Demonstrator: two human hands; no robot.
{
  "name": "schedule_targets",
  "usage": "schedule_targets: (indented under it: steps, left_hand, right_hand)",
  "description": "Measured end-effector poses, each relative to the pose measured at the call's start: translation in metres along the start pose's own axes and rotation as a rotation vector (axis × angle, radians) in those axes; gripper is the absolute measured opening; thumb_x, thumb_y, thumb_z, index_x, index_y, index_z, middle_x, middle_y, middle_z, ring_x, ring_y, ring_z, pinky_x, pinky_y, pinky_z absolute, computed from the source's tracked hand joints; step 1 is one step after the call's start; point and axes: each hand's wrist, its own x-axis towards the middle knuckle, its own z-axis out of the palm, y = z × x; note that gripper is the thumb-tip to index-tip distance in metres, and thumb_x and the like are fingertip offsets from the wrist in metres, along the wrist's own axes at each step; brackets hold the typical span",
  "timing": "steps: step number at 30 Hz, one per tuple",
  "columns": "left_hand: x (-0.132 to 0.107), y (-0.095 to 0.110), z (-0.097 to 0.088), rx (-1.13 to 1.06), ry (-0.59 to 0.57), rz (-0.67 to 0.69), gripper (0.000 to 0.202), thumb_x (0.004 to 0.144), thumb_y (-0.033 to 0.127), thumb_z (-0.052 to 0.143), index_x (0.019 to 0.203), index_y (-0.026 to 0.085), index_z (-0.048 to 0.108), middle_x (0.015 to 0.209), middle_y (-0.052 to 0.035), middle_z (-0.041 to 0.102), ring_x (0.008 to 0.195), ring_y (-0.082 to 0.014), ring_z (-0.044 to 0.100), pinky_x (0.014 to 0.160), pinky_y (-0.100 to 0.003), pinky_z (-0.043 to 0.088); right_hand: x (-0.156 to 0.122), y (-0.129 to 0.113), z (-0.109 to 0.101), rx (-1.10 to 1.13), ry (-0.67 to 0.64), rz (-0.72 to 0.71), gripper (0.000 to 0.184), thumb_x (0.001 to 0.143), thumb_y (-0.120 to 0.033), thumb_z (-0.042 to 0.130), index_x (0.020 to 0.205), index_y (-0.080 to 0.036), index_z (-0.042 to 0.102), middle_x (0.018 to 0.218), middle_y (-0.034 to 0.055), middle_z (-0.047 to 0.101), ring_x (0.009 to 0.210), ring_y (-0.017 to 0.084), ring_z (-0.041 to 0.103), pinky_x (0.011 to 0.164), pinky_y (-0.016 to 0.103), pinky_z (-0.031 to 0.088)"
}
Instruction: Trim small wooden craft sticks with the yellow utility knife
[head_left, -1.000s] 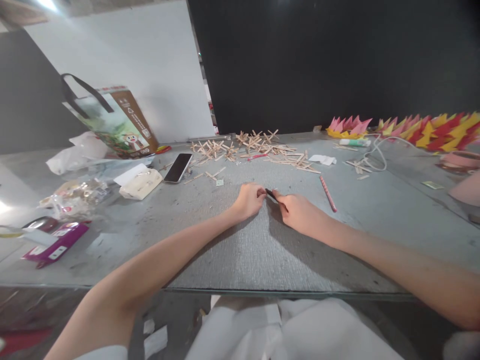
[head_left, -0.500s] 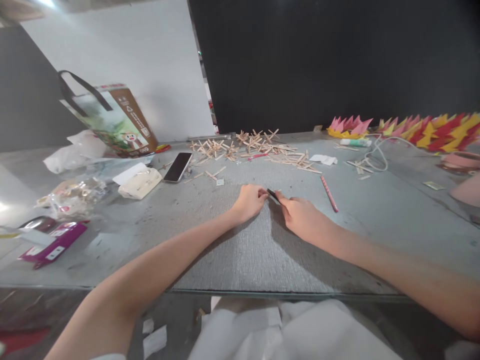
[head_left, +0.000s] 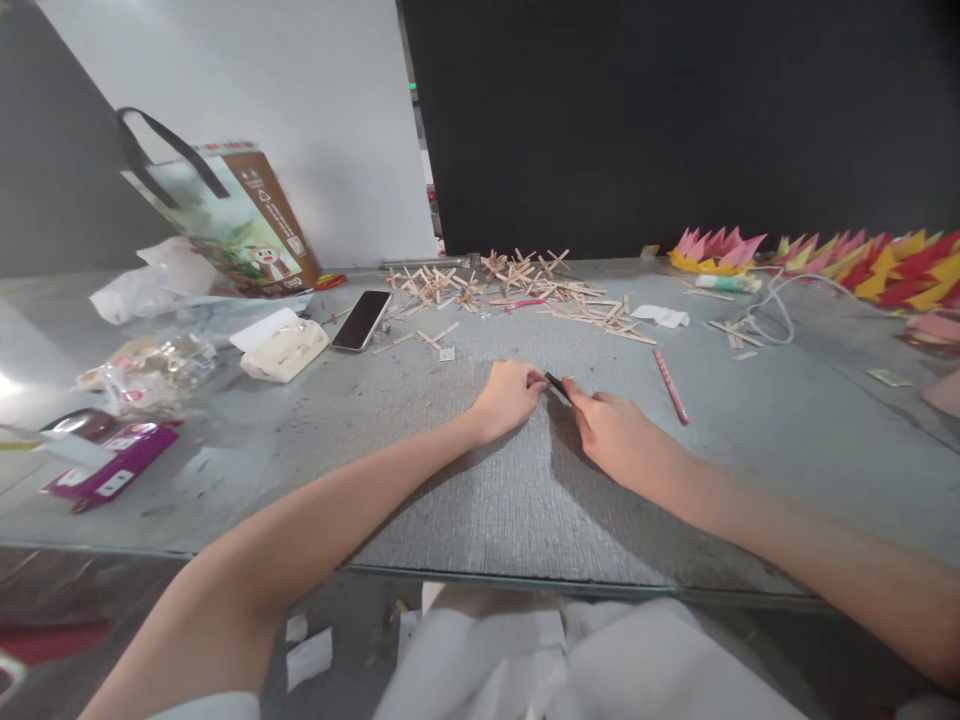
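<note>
Near the middle of the grey tabletop (head_left: 480, 520), my right hand (head_left: 619, 430) is closed around a slim black tool (head_left: 556, 382), its index finger laid along it. The tool's kind is hard to make out; its tip points left. My left hand (head_left: 510, 395) rests just beside that tip, thumb and fingers pinched together. Whatever the left fingers hold is hidden or too small to name. A pink patterned pencil-like stick (head_left: 670, 386) lies to the right of my right hand. Beyond both hands is a loose pile of flat wooden sticks (head_left: 525, 280), some crossed over each other.
At left are a phone (head_left: 362, 320), a tissue pack (head_left: 285, 348), a purple box (head_left: 116, 470), clear plastic bags (head_left: 161, 372) and a printed carrier bag (head_left: 255, 225). At right lie a glue stick (head_left: 727, 284), a white cable (head_left: 787, 310) and folded-paper crowns (head_left: 892, 265).
The camera view has shifted slightly, so the scene sits a little higher and farther right at the back. Both hands keep nearly the same pose, with the black tool still gripped.
</note>
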Motion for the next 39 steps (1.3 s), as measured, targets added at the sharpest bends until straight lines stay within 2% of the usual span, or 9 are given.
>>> schedule_targets:
  steps: [6,11,16,19,27,34,39]
  left_hand:
    - [0.001,0.001,-0.001,-0.010,0.021,-0.025,0.016,0.093,0.017,0.068,0.092,0.017,0.084,0.085,-0.0078,0.081,0.077,-0.0196,0.073,0.086,-0.034,0.056]
    - [0.001,0.000,0.000,-0.023,0.022,-0.026,0.015,0.093,0.016,0.068,0.093,0.016,0.083,0.086,-0.0075,0.081,0.076,-0.0179,0.072,0.085,-0.033,0.055]
    - [0.002,-0.005,0.004,0.130,0.031,0.133,0.017,0.095,0.016,0.065,0.090,0.017,0.081,0.094,-0.0091,0.079,0.094,-0.0219,0.071,0.093,-0.035,0.052]
    - [0.004,-0.007,0.005,0.188,0.016,0.172,0.019,0.097,0.016,0.063,0.089,0.017,0.080,0.093,-0.0096,0.077,0.095,-0.0225,0.069,0.093,-0.036,0.052]
    - [0.007,-0.007,0.004,0.151,0.018,0.128,0.016,0.094,0.014,0.064,0.090,0.016,0.080,0.092,-0.0093,0.075,0.090,-0.0219,0.068,0.090,-0.036,0.052]
    - [0.006,-0.005,0.002,0.129,0.011,0.114,0.016,0.092,0.012,0.065,0.093,0.015,0.081,0.093,-0.0109,0.077,0.091,-0.0227,0.070,0.091,-0.036,0.053]
    - [0.003,-0.002,0.000,0.092,0.040,0.077,0.014,0.091,0.012,0.069,0.092,0.017,0.082,0.094,-0.0099,0.079,0.091,-0.0225,0.072,0.092,-0.036,0.054]
  right_hand:
    - [-0.004,0.002,-0.001,-0.017,-0.006,-0.011,0.068,0.097,-0.012,0.046,0.164,-0.013,0.039,0.090,0.0139,0.075,0.072,0.025,0.070,0.061,0.032,0.034]
    - [-0.006,0.001,-0.012,0.005,0.001,-0.001,0.062,0.097,-0.012,0.043,0.159,-0.015,0.048,0.088,0.0134,0.078,0.072,0.024,0.071,0.059,0.032,0.030]
    - [-0.004,-0.004,-0.021,0.040,-0.027,0.021,0.063,0.093,-0.009,0.045,0.156,-0.011,0.054,0.088,0.0149,0.079,0.071,0.024,0.071,0.058,0.031,0.031]
    - [-0.001,-0.003,-0.022,0.068,-0.034,0.007,0.063,0.091,-0.008,0.047,0.153,-0.010,0.056,0.081,0.0131,0.079,0.067,0.022,0.069,0.056,0.031,0.030]
    - [0.003,-0.003,-0.023,0.083,-0.027,-0.007,0.064,0.090,-0.007,0.048,0.153,-0.010,0.056,0.081,0.0135,0.078,0.067,0.023,0.069,0.056,0.031,0.029]
    - [0.007,-0.003,-0.032,0.084,-0.084,-0.009,0.063,0.089,-0.008,0.049,0.150,-0.013,0.059,0.075,0.0113,0.075,0.062,0.022,0.065,0.054,0.030,0.027]
    - [0.007,-0.001,-0.027,0.087,-0.082,-0.018,0.065,0.090,-0.009,0.049,0.155,-0.013,0.054,0.077,0.0123,0.075,0.064,0.024,0.066,0.054,0.031,0.028]
